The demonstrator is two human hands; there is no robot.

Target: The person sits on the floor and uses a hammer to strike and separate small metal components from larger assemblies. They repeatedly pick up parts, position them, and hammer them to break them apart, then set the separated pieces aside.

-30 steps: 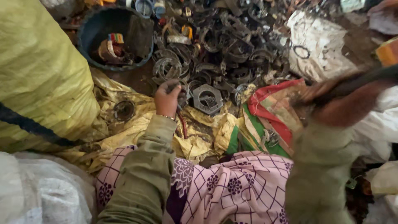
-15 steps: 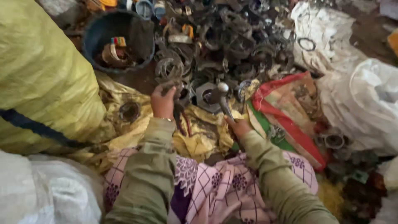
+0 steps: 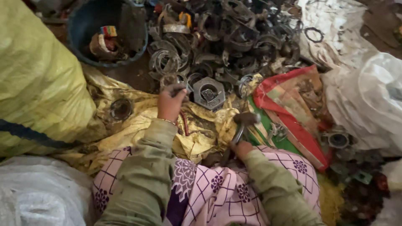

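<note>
My left hand [image 3: 169, 103] rests on a crumpled yellow cloth [image 3: 201, 125] and pinches a small dark metal piece at the edge of a scrap pile. Just right of it lies a large grey hexagonal nut [image 3: 209, 93]. My right hand [image 3: 241, 149] is low, near my lap, gripping the handle of a hammer [image 3: 244, 121] whose head points up and away from me. Both arms wear olive sleeves. A pink patterned cloth [image 3: 217, 188] covers my knees.
A big heap of dark metal rings and clamps [image 3: 226, 37] fills the top centre. A blue bucket [image 3: 106, 33] with scraps stands top left. Yellow sack [image 3: 37, 83] at left, white sacks [image 3: 364, 92] at right, a red and green cloth [image 3: 293, 113] between.
My right hand has come in from the blurred far right, brought the hammer over beside the nut, then drawn it back down toward my lap. My left hand stayed at the pile's edge.
</note>
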